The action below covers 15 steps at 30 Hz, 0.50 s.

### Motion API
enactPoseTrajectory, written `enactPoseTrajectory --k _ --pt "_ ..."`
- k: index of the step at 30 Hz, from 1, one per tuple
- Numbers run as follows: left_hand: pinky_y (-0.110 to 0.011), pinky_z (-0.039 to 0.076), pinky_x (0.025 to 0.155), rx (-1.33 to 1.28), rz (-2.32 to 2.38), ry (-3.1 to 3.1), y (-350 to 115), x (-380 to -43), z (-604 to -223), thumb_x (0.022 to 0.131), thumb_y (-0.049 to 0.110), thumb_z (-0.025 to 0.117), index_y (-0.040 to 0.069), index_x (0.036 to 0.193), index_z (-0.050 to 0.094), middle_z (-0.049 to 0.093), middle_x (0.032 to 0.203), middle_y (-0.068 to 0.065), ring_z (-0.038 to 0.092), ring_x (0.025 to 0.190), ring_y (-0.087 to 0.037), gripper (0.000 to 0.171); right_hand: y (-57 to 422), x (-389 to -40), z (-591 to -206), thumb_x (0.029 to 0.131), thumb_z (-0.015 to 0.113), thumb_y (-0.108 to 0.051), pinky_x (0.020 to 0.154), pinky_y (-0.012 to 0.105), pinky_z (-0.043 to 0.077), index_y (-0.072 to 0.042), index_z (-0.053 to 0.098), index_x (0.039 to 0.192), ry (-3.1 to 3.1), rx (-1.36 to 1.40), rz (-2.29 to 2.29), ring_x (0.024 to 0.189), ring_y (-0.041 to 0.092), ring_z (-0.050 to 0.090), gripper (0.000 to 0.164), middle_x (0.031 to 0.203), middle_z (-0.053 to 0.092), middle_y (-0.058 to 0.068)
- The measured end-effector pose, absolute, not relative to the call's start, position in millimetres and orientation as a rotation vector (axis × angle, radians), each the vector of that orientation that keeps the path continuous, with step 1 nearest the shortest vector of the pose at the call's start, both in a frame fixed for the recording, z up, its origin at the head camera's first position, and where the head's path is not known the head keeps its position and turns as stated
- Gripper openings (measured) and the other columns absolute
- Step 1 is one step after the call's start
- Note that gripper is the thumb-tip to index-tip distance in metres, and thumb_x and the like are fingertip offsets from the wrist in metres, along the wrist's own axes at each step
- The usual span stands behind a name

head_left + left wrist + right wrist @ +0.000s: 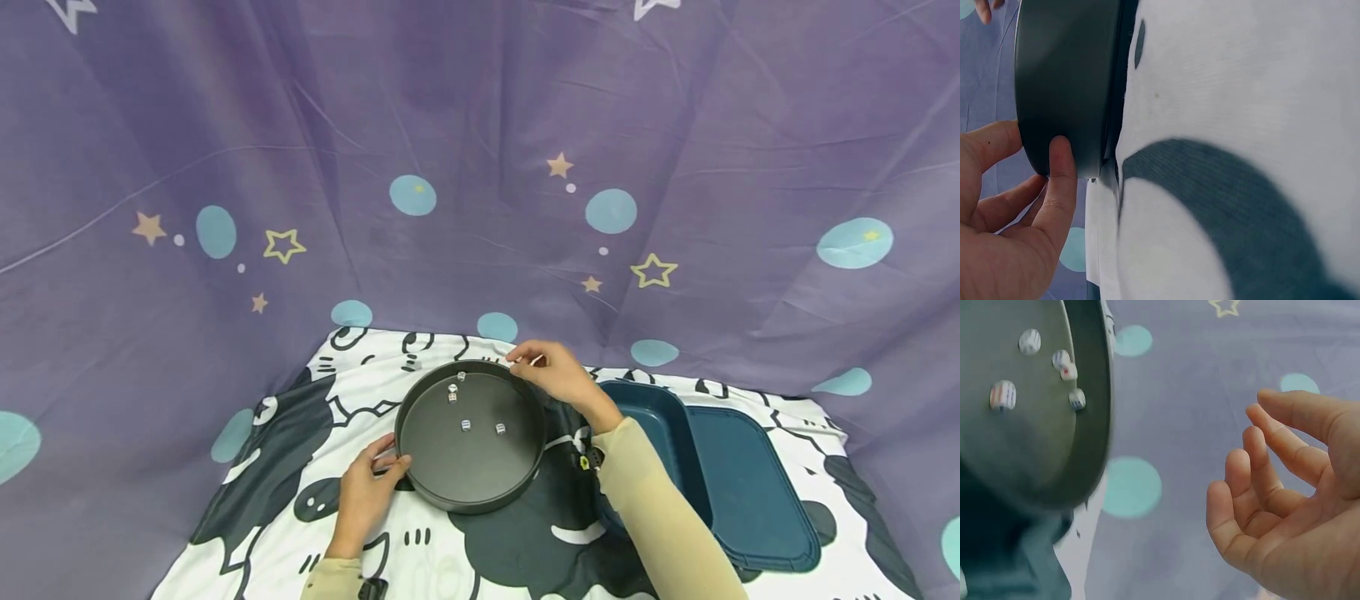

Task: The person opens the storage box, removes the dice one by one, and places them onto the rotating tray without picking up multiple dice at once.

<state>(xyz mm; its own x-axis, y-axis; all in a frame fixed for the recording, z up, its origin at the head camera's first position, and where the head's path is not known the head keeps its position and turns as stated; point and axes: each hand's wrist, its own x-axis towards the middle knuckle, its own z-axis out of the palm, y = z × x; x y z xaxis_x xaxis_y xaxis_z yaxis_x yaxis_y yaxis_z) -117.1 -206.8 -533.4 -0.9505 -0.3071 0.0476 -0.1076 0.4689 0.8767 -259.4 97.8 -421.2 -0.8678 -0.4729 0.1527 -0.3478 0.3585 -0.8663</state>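
A round dark-grey pan with a low wall sits on the patterned cloth. Inside it lie several small white dice, some clustered near the far left wall. My left hand holds the pan's near left side, its fingertips on the outer wall in the left wrist view. Beyond the pan's far right rim is my right hand, its fingers loosely bent and nothing between them. The right wrist view shows a gap between those fingers and the pan.
A deep blue tray stands right of the pan, partly behind the right forearm. Beside it lies a flat blue lid or shallow tray. A purple curtain hangs behind the black-and-white cloth.
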Motion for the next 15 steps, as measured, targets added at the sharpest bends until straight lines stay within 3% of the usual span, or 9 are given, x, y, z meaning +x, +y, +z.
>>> enactPoseTrajectory --k 7,15 --pt "-0.051 0.042 0.101 0.367 -1.479 -2.524 -208 -118 -534 0.09 0.021 0.077 0.008 0.136 0.061 0.07 0.118 -0.014 0.068 0.104 -0.028 0.05 148 -245 -415 0.098 0.067 -0.021 0.071 0.043 0.051 -0.013 0.072 0.112 2.524 -0.685 -1.525 0.079 0.025 0.061 0.017 0.1 0.067 0.006" --pt "-0.051 0.042 0.101 0.373 -1.472 -2.532 -206 -118 -533 0.091 0.022 0.077 0.008 0.136 0.061 0.07 0.12 -0.014 0.068 0.105 -0.028 0.05 195 -235 -432 0.1 0.061 -0.008 0.075 0.045 0.052 -0.003 0.068 0.115 2.552 -0.601 -1.515 0.083 0.029 0.061 0.018 0.105 0.066 0.017"
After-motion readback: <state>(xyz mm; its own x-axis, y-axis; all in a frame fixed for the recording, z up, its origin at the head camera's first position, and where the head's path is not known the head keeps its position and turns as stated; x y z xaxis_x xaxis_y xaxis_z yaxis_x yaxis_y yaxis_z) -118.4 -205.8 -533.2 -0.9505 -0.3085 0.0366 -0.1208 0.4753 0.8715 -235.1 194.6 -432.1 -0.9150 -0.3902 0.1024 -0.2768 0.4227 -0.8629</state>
